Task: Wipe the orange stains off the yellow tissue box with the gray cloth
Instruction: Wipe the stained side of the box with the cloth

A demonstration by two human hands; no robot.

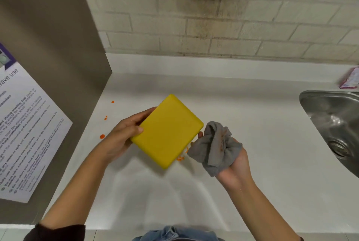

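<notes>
My left hand (124, 134) grips the yellow tissue box (168, 131) by its left edge and holds it tilted above the white counter (252, 124). The face turned up at me is plain yellow with no stain showing. The bunched gray cloth (215, 147), with faint orange marks on its folds, lies in my right hand (235, 165), whose palm faces up just right of the box's lower right edge. Orange smears (181, 158) show on the counter below that edge.
Small orange spots (102, 136) dot the counter to the left, near a grey appliance side (48, 46) carrying a printed notice (25, 134). A steel sink (334, 124) lies at the right, a pink packet (349, 78) behind it. A brick wall backs the counter.
</notes>
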